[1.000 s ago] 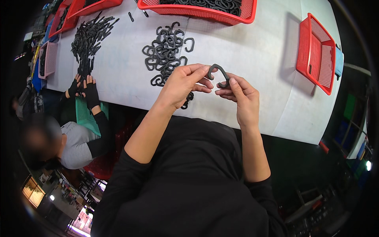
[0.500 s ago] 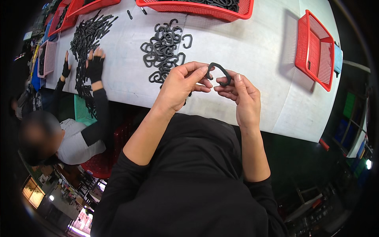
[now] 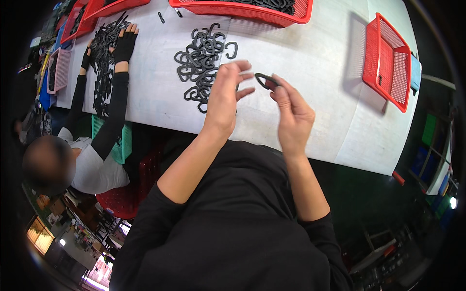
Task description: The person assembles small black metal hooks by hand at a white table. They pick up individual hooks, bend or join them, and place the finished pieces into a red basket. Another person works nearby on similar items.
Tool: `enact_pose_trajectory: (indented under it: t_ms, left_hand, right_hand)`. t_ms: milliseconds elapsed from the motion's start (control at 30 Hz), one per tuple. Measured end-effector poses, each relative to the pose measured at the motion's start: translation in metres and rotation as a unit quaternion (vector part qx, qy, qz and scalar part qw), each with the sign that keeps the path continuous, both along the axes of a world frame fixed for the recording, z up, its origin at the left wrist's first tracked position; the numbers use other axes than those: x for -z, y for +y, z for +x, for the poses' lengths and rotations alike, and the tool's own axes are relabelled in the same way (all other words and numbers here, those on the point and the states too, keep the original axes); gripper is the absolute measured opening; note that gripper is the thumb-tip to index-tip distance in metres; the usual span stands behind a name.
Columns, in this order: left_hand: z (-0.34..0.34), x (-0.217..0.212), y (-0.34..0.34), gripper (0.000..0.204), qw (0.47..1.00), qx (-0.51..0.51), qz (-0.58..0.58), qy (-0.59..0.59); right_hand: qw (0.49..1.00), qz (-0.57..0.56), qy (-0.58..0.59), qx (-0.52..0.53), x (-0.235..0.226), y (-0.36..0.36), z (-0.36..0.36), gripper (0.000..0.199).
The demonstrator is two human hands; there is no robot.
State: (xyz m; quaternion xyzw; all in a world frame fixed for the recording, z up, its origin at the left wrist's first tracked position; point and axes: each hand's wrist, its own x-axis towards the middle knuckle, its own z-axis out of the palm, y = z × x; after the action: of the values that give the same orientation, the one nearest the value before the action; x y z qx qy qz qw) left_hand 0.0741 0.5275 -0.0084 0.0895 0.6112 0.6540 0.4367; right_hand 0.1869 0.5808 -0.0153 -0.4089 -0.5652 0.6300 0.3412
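Observation:
Between the fingertips and thumb of my right hand (image 3: 294, 109) is a black hook-shaped ring (image 3: 265, 80), its loop pointing left and seen at a slant. My left hand (image 3: 227, 94) is raised just left of it, fingers apart and slightly blurred, holding nothing and not touching the ring. Behind and to the left of my left hand lies a loose pile of similar dark open rings (image 3: 198, 60) on the white-covered table (image 3: 325, 63). One separate open ring (image 3: 231, 50) rests at the pile's right edge.
A red basket (image 3: 303, 18) of dark parts stands at the far edge; another red basket (image 3: 386, 87) is at right. On the left, a co-worker's gloved hands (image 3: 125, 46) touch a heap of slim black pieces (image 3: 103, 72). A green basket (image 3: 124, 140) sits below the table edge.
My left hand has let go of the ring and drawn back, fingers opening. The right hand keeps the ring and has turned it. The co-worker's hands have moved farther up the heap.

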Motion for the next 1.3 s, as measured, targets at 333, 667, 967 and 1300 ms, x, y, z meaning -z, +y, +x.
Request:
enact_pose_trajectory:
  t_ms: [333,667,967,1300]
  left_hand:
    - [-0.024,-0.008,0.026,0.048,0.967,-0.166,0.101,-0.164]
    - [-0.059,0.013,0.023,0.044,0.968,-0.194,0.038,-0.153]
    - [-0.029,-0.001,-0.025,0.018,0.984,0.133,-0.066,0.102]
    - [0.003,-0.009,-0.024,0.032,0.883,0.034,-0.006,0.469]
  right_hand:
    - [0.939,0.337,-0.007,-0.074,-0.010,-0.025,-0.038,0.029]
    - [0.940,0.325,-0.007,-0.100,-0.022,-0.017,-0.026,0.020]
    - [0.983,0.063,-0.123,-0.120,-0.020,0.029,-0.032,0.024]
    - [0.984,-0.059,0.095,-0.141,-0.003,-0.007,-0.052,0.050]
